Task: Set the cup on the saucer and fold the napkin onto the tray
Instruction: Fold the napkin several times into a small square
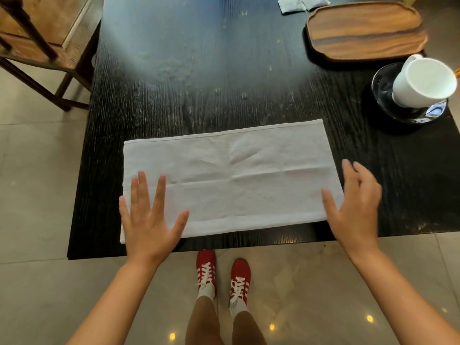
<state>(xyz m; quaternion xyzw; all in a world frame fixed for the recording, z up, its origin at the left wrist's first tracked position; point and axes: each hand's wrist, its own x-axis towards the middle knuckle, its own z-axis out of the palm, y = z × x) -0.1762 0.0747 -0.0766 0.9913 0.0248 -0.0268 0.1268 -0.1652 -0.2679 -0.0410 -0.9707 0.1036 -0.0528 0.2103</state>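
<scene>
Lying flat near table (174, 70) front edge: white napkin (231, 178), folded to long rectangle. Left hand (149, 220) spread flat on its left end; right hand (356, 207) open at right end, holding nothing. Cup (423, 82) stood on saucer (383, 95); wooden tray (366, 31) behind it.

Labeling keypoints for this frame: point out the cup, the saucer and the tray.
cup (420, 82): head view, on its white inside wall.
saucer (380, 80): head view, on the bare glass rim left of the cup.
tray (366, 28): head view, on its bare wooden floor.
</scene>
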